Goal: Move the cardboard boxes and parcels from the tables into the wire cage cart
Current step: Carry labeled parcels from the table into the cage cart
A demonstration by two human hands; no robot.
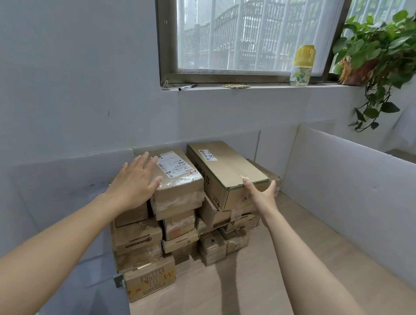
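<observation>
I see left hand (pixel 136 179) spread flat, palm down on labelled box (pixel 181 177), top of left pile. Right hand (pixel 261 195) splayed in wide V at near end of long box (pixel 228 168): thumb on top edge, fingers against right corner. Long box lies tilted across right pile, touching labelled box. Stacked boxes (pixel 142 241) fill far corner on pale floor, white panel (pixel 348 182) at right. Pen (pixel 186 87), yellow-capped bottle (pixel 303 65), plant (pixel 387 47) on sill above.
</observation>
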